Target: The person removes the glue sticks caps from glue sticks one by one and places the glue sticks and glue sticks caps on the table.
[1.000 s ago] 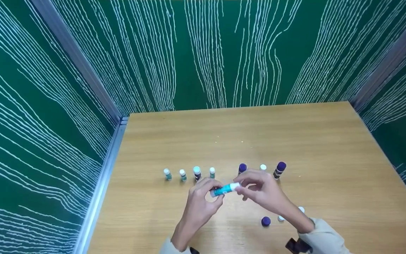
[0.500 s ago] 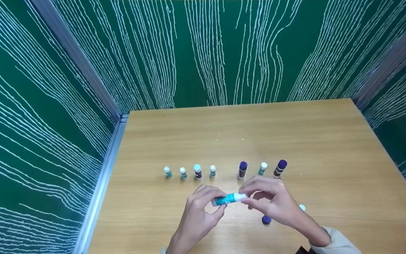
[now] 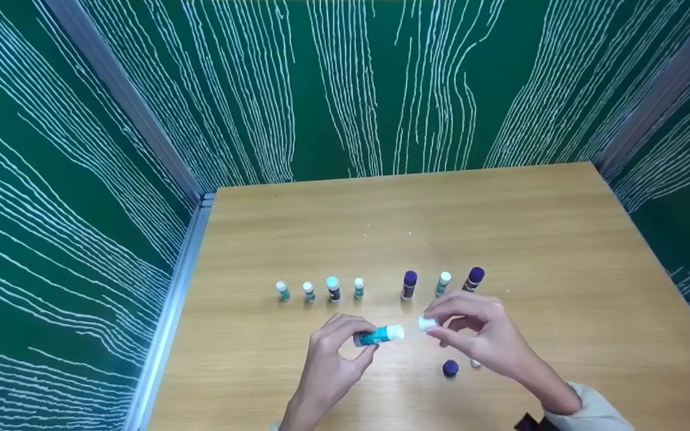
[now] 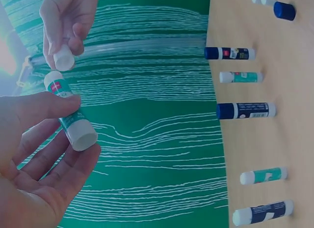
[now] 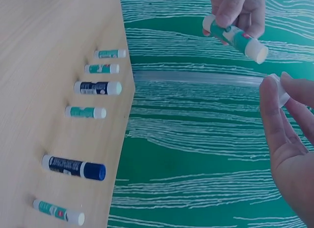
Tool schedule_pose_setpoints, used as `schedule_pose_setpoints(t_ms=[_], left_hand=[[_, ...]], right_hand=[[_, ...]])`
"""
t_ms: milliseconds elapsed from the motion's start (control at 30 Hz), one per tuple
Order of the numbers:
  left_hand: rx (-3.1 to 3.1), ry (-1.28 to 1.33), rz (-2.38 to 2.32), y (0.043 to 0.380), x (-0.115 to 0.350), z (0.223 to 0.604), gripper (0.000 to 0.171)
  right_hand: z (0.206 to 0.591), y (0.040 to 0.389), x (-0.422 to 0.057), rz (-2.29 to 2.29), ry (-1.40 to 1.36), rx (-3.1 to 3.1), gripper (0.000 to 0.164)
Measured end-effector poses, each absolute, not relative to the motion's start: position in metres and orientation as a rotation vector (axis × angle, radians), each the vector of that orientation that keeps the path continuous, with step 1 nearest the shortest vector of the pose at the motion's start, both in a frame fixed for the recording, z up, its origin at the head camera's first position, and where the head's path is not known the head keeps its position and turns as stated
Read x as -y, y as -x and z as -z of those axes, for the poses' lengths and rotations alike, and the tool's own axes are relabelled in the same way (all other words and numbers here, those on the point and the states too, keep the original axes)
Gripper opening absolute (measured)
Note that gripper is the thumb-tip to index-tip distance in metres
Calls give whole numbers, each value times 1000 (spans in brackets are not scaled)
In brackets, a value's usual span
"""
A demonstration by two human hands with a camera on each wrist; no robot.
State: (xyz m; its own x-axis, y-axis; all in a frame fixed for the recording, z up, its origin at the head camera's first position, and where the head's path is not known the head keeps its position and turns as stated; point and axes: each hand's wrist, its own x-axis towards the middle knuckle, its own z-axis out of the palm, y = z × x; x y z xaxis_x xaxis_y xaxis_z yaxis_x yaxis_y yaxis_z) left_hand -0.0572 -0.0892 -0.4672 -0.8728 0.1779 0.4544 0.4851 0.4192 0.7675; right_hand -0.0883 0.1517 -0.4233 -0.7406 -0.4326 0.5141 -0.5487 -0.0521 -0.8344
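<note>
In the head view, my left hand (image 3: 333, 359) pinches a teal and white glue stick (image 3: 378, 336) between thumb and fingers, its uncapped end pointing right. My right hand (image 3: 489, 335) pinches a white cap (image 3: 427, 324) just beyond that end, with a small gap between them. The left wrist view shows the glue stick (image 4: 71, 112) across my left fingers and the cap (image 4: 64, 58) apart from it. From the right wrist, the open white end of the glue stick (image 5: 240, 39) faces the cap (image 5: 279, 90) in my fingertips.
Several capped glue sticks stand upright in a row behind the hands, among them a purple-capped one (image 3: 409, 285) and a small teal one (image 3: 283, 291). A loose purple cap (image 3: 450, 368) and a white cap (image 3: 475, 363) lie on the wooden table (image 3: 249, 371) near the right forearm.
The white cap has come off the glue stick. My right hand has moved right with it, while my left hand keeps hold of the stick; both hands sit slightly lower than a second ago.
</note>
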Motion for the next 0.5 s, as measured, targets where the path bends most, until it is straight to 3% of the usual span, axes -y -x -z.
schedule_pose_setpoints(t_ms=[500], left_hand=[[2357, 488, 1551, 71, 89, 493, 24]], right_hand=[[459, 101, -190, -1877, -924, 2261, 27]])
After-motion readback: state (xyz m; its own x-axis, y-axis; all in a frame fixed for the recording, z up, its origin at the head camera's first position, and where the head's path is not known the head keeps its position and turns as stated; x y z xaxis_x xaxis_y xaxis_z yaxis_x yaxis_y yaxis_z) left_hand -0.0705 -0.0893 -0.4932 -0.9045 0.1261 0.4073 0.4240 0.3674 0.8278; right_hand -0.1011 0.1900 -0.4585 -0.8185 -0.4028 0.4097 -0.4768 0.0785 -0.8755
